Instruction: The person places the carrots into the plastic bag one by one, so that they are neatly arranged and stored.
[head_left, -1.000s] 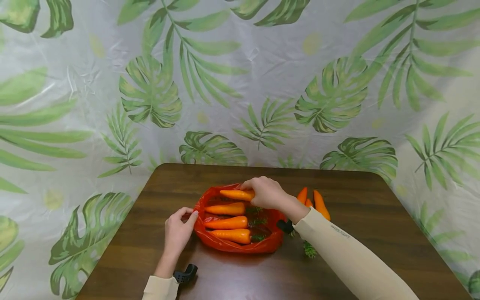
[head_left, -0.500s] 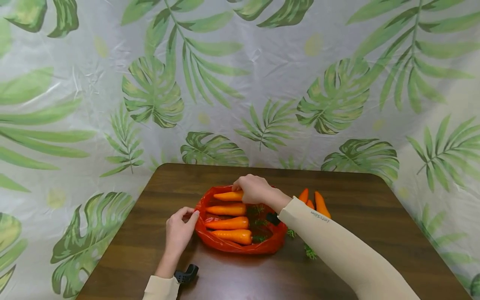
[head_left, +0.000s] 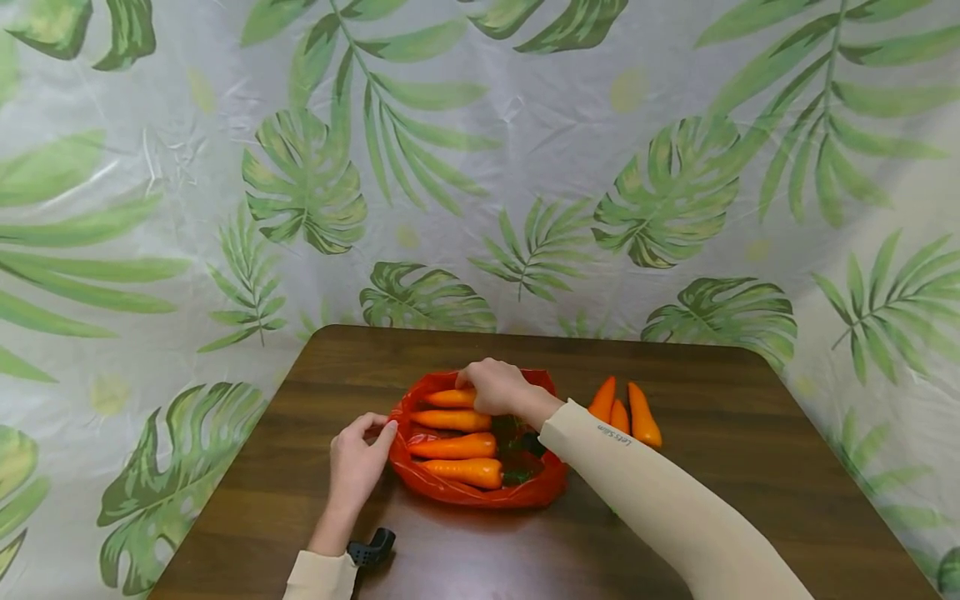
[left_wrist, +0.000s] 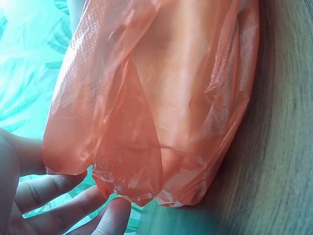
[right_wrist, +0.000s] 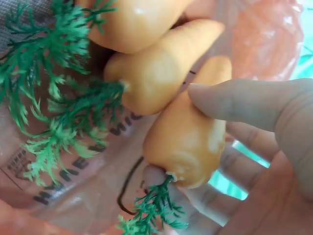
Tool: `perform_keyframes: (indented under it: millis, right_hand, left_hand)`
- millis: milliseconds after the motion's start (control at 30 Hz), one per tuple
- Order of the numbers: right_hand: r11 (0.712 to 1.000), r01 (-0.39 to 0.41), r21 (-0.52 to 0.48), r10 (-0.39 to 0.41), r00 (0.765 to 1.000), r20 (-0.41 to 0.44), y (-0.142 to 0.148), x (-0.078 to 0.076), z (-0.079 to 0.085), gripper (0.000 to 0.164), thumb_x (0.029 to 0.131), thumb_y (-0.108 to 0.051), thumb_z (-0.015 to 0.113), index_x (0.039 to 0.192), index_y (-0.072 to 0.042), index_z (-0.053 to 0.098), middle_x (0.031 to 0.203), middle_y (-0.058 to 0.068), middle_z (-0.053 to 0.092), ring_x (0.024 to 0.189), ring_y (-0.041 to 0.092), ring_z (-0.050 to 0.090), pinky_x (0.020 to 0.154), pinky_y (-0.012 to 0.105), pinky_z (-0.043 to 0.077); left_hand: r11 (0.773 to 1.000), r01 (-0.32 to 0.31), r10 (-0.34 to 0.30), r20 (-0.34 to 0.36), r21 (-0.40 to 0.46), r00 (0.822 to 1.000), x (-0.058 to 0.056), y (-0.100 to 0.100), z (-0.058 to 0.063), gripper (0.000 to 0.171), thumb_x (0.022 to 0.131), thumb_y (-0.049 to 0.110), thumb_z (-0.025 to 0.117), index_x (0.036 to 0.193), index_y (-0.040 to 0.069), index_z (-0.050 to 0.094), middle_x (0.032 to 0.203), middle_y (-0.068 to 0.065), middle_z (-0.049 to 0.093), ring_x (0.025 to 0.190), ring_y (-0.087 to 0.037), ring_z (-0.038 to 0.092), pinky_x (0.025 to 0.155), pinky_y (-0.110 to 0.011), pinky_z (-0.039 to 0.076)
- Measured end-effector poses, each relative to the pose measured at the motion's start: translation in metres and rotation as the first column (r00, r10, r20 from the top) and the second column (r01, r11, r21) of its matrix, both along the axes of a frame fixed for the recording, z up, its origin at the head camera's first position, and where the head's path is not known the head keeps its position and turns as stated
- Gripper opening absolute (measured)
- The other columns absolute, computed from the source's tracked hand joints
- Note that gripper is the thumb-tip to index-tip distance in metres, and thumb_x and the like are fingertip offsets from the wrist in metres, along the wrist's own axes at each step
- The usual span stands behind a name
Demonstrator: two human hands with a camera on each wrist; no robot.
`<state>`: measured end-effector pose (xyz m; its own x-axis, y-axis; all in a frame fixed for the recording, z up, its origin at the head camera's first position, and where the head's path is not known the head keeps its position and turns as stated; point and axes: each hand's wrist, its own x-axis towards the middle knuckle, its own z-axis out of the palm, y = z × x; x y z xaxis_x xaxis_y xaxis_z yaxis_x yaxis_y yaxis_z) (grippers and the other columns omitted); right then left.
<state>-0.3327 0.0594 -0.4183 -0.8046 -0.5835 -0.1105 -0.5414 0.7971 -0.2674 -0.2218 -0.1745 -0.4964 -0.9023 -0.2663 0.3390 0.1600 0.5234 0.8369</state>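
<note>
A red plastic bag (head_left: 480,497) lies open on the table with several orange carrots in a row inside. My left hand (head_left: 360,462) pinches the bag's left rim between thumb and fingers; the left wrist view shows the thin red film (left_wrist: 132,147) at the fingertips. Inside the bag's far side, my right hand (head_left: 498,387) holds a carrot (right_wrist: 188,132), its thumb on top and fingers beneath. That carrot has a green leafy top (right_wrist: 156,208) and lies beside another carrot (right_wrist: 146,73). In the head view the hand hides its thick end.
Right of the bag, several loose carrots (head_left: 643,415) lie on the dark wooden table (head_left: 720,467), partly behind the right sleeve (head_left: 652,475). A leaf-patterned sheet (head_left: 555,167) hangs behind the table's far edge.
My right hand has moved left and slightly down into the bag with the carrot, which now lies alongside the others. The left hand has stayed at the rim.
</note>
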Motion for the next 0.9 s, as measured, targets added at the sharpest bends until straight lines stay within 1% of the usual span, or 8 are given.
perform_keyframes:
  millis: [67, 167, 267, 367, 467, 567, 733, 900]
  right_hand:
    - [1.000, -0.012, -0.015, 0.012, 1.000, -0.002, -0.001, -0.001, -0.004, 0.047, 0.084, 0.000, 0.066, 0.126, -0.020, 0.071, 0.128, 0.002, 0.066, 0.100, 0.021, 0.062, 0.057, 0.030, 0.045]
    - [0.999, -0.032, -0.031, 0.031, 0.999, -0.010, -0.001, -0.002, -0.008, 0.044, 0.084, -0.001, 0.068, 0.125, -0.018, 0.071, 0.126, 0.002, 0.067, 0.105, 0.023, 0.063, 0.073, 0.034, 0.054]
    - [0.998, -0.048, -0.039, 0.047, 0.999, -0.024, -0.001, -0.005, -0.013, 0.042, 0.084, -0.003, 0.070, 0.123, -0.017, 0.072, 0.122, 0.002, 0.069, 0.106, 0.024, 0.064, 0.084, 0.038, 0.055]
    - [0.998, -0.051, -0.039, 0.050, 0.998, -0.034, 0.000, -0.008, -0.019, 0.039, 0.084, -0.006, 0.071, 0.121, -0.016, 0.072, 0.119, 0.002, 0.070, 0.104, 0.024, 0.066, 0.088, 0.039, 0.055]
    - [0.999, -0.027, -0.035, 0.025, 0.999, -0.044, 0.002, -0.010, -0.025, 0.035, 0.085, -0.009, 0.072, 0.119, -0.016, 0.073, 0.115, 0.001, 0.071, 0.102, 0.024, 0.066, 0.086, 0.040, 0.056]
    - [1.000, 0.004, -0.027, -0.006, 0.998, -0.057, 0.004, -0.009, -0.027, 0.032, 0.087, -0.011, 0.071, 0.118, -0.017, 0.074, 0.113, 0.000, 0.071, 0.101, 0.023, 0.067, 0.082, 0.041, 0.057]
    - [0.999, 0.009, -0.033, -0.012, 0.997, -0.082, 0.005, -0.007, -0.024, 0.026, 0.089, -0.014, 0.071, 0.114, -0.018, 0.075, 0.110, -0.001, 0.072, 0.097, 0.022, 0.067, 0.080, 0.042, 0.057]
    - [0.999, 0.007, -0.041, -0.010, 0.996, -0.091, 0.006, -0.007, -0.018, 0.025, 0.089, -0.016, 0.071, 0.113, -0.019, 0.075, 0.110, -0.001, 0.071, 0.092, 0.021, 0.067, 0.072, 0.041, 0.056]
  left_hand:
    - [1.000, -0.003, 0.003, 0.001, -0.001, 1.000, 0.000, 0.000, -0.001, 0.008, 0.091, 0.020, 0.075, 0.090, 0.012, 0.075, 0.094, -0.006, 0.074, 0.090, -0.026, 0.070, 0.081, -0.047, 0.058]
    - [1.000, -0.005, 0.005, 0.004, -0.002, 1.000, 0.000, 0.001, -0.002, 0.008, 0.091, 0.019, 0.075, 0.090, 0.012, 0.075, 0.094, -0.005, 0.074, 0.090, -0.025, 0.070, 0.081, -0.046, 0.059]
    - [1.000, -0.006, 0.006, 0.003, 0.000, 1.000, -0.001, 0.001, -0.002, 0.007, 0.091, 0.019, 0.075, 0.090, 0.012, 0.075, 0.094, -0.005, 0.074, 0.090, -0.025, 0.070, 0.081, -0.045, 0.059]
    - [1.000, -0.006, 0.006, -0.002, 0.001, 1.000, -0.001, 0.002, -0.001, 0.007, 0.091, 0.018, 0.075, 0.089, 0.012, 0.075, 0.093, -0.005, 0.074, 0.089, -0.025, 0.070, 0.081, -0.045, 0.059]
    - [1.000, -0.003, 0.003, -0.006, -0.003, 1.000, -0.001, 0.003, 0.000, 0.007, 0.091, 0.018, 0.075, 0.089, 0.012, 0.075, 0.093, -0.005, 0.074, 0.089, -0.025, 0.070, 0.081, -0.046, 0.058]
    - [1.000, 0.000, 0.000, -0.007, -0.005, 1.000, -0.001, 0.003, 0.001, 0.007, 0.091, 0.018, 0.075, 0.089, 0.012, 0.075, 0.093, -0.005, 0.074, 0.089, -0.025, 0.070, 0.081, -0.046, 0.058]
    - [1.000, -0.003, 0.003, -0.004, -0.005, 1.000, -0.001, 0.003, 0.001, 0.007, 0.091, 0.019, 0.075, 0.089, 0.012, 0.075, 0.093, -0.005, 0.074, 0.089, -0.025, 0.070, 0.082, -0.046, 0.058]
    - [1.000, -0.003, 0.003, -0.001, -0.002, 1.000, 0.000, 0.001, 0.000, 0.008, 0.092, 0.019, 0.075, 0.091, 0.011, 0.075, 0.094, -0.007, 0.074, 0.090, -0.026, 0.070, 0.082, -0.047, 0.058]
